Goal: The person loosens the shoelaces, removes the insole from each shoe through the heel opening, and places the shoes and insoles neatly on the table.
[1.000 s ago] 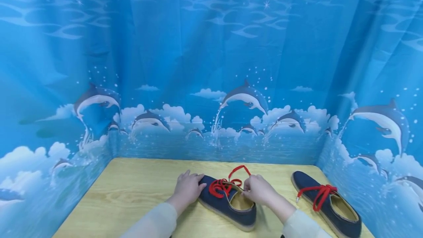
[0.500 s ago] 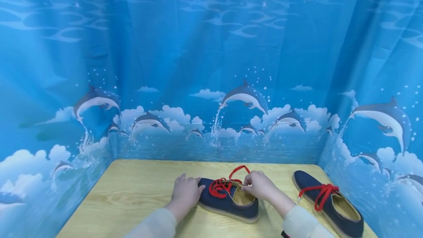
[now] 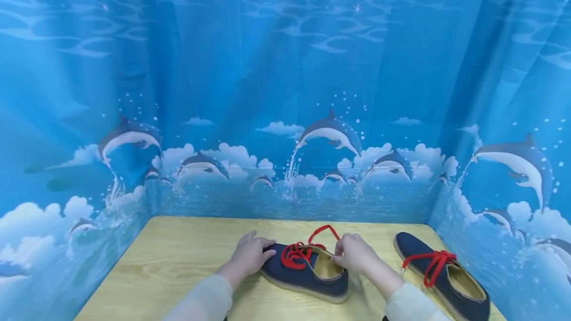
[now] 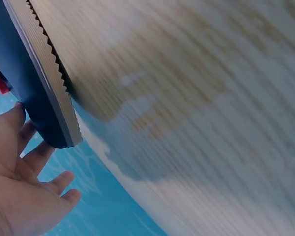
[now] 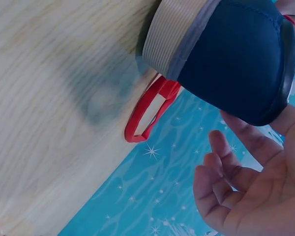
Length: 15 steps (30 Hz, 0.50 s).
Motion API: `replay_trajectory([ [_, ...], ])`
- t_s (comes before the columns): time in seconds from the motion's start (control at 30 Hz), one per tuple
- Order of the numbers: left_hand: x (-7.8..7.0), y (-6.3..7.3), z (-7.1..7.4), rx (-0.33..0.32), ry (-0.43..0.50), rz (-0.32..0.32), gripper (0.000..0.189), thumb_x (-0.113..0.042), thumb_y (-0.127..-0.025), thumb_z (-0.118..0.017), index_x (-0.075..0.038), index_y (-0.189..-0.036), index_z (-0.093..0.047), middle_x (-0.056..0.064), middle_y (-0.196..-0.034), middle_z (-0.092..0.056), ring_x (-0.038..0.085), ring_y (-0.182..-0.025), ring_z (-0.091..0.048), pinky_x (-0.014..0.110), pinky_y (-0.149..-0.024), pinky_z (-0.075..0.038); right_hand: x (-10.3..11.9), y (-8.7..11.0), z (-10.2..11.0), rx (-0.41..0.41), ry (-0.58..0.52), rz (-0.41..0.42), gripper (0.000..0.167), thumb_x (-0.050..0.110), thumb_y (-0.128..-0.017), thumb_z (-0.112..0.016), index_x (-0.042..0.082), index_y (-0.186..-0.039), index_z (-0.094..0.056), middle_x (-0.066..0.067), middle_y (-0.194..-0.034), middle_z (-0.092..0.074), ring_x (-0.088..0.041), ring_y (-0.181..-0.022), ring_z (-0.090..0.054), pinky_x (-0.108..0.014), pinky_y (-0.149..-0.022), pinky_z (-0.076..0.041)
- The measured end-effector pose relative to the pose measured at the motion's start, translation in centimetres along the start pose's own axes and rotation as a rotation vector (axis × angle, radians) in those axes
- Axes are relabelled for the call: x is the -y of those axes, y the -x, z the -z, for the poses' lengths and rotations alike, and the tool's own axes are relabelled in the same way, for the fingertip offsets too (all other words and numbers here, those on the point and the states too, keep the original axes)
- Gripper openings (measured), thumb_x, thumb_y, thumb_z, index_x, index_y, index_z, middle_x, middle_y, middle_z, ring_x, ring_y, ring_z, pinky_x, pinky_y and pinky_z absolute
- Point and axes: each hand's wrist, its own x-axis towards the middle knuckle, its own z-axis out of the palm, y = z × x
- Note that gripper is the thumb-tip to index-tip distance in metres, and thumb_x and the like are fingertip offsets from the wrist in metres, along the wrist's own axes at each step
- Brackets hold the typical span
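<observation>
On one table [image 3: 183, 261] I count one middle shoe [image 3: 307, 277] and, apart, one second shoe [image 3: 443, 281]. The left hand [image 3: 250, 254], half curled, grips the middle shoe's toe; the right hand [image 3: 357, 253], half curled too, pinches its heel.

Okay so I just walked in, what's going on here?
A person's left hand holds the toe of a navy shoe while their right hand pinches its heel edge. A loop of its red lace lies out on the wood-grain table. The other shoe sits to the right, untouched, its laces in a bow.
</observation>
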Motion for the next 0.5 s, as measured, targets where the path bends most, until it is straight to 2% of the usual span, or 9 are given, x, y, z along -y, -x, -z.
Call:
replay_trajectory([
  [0.27,0.4,1.0,0.3,0.033,0.021,0.061,0.037,-0.034,-0.093,-0.071,-0.014,-0.124,-0.073,0.008,-0.121,-0.071,0.052,-0.132,-0.043,0.064,-0.111,-0.031,0.0,-0.5,-0.5,-0.004,-0.016,0.027,0.026,0.018,-0.081,-0.083,0.018,-0.064,-0.064,0.001,-0.078,-0.053,-0.021,-0.079,-0.049,-0.039,-0.069,-0.046],
  [0.5,0.8,1.2,0.8,0.042,0.062,0.072,0.039,-0.036,-0.089,-0.075,-0.014,-0.122,-0.074,0.010,-0.121,-0.071,0.051,-0.131,-0.045,0.064,-0.109,-0.034,-0.1,-1.1,-0.6,-0.016,-0.042,0.028,0.021,0.019,-0.082,-0.083,0.019,-0.068,-0.068,0.002,-0.082,-0.057,-0.020,-0.083,-0.052,-0.042,-0.075,-0.049],
])
